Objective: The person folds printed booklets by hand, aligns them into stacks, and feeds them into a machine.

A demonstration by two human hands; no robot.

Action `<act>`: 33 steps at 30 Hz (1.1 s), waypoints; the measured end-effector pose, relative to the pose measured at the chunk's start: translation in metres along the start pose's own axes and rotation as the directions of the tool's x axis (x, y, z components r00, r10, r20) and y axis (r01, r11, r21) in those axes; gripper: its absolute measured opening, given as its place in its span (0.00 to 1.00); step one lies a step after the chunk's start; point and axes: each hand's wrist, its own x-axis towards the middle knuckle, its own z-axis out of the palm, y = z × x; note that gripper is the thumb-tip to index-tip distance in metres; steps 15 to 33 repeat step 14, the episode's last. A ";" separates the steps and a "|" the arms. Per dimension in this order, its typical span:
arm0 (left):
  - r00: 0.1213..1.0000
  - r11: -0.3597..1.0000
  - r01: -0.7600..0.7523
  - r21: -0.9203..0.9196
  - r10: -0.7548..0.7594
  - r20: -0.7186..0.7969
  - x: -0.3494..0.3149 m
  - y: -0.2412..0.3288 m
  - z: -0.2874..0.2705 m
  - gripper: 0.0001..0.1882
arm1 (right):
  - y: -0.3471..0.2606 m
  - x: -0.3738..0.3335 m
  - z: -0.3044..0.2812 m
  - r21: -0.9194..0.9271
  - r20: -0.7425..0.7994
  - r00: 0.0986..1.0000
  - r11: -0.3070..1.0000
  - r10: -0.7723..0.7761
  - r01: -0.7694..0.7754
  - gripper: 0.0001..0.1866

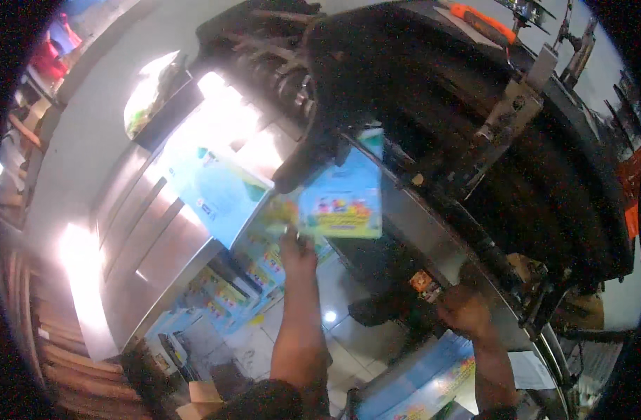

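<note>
My left hand (298, 253) reaches up at the middle, its fingers closed at the lower left corner of a blue printed sheet (348, 185) with a yellow-green band. Motion smears the paper at the fingertips. The sheet's upper end lies beside the metal edge of a dark machine (418, 105). Lower right, my right hand (466, 311) is curled close to the machine's metal edge. A small orange patterned piece (425, 285) shows by its fingertips; whether the hand grips it is unclear, and the fingers are partly in shadow.
A pile of blue printed sheets (219, 192) lies on a shiny metal table (142, 234) at left. More printed sheets (226, 297) lie low on the tiled floor (348, 343), and a blue stack (425, 385) is near my right forearm. An orange-handled tool (483, 22) rests at the top.
</note>
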 end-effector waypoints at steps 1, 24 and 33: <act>1.000 1.000 0.001 -0.017 -0.001 0.018 -0.006 0.009 -0.028 0.14 | 0.003 0.001 0.002 -0.057 -0.026 1.000 0.998 -0.004 0.003 0.13; 0.994 0.969 0.073 0.237 -0.052 -0.095 -0.288 0.094 -0.033 0.11 | -0.114 -0.006 -0.073 0.514 0.001 0.999 0.857 0.037 -0.032 0.35; 0.994 0.969 0.073 0.237 -0.052 -0.095 -0.288 0.094 -0.033 0.11 | -0.114 -0.006 -0.073 0.514 0.001 0.999 0.857 0.037 -0.032 0.35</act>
